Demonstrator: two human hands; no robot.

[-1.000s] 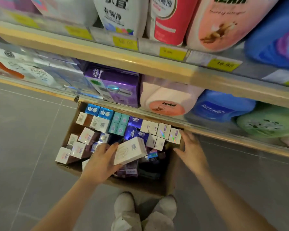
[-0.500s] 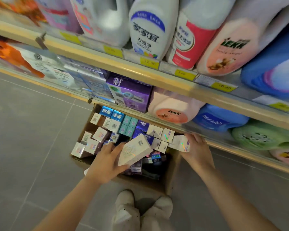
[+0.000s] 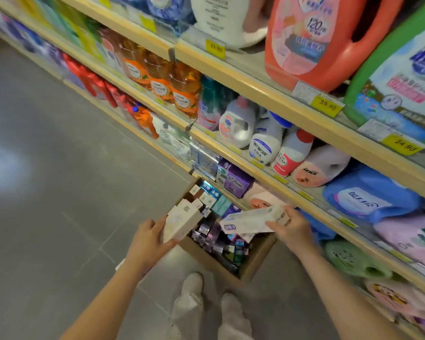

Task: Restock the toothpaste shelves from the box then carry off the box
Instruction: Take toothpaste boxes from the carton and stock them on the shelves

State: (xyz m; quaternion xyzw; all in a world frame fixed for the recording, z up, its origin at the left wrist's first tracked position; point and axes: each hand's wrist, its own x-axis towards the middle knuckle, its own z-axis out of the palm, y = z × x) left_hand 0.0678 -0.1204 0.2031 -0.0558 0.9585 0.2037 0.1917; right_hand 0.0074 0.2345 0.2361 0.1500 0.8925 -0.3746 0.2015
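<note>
the cardboard box sat on the grey floor against the foot of the shelving, packed with small toothpaste cartons standing on end. the left hand held a pale carton above the box's left edge, thumb along its front and fingers curled behind. the right hand gripped a long white carton by its right end, fingers wrapped round it, the carton lying nearly level over the open box. detergent jugs and orange bottles stood on the shelves above, behind yellow price tags. white shoes showed below the box
</note>
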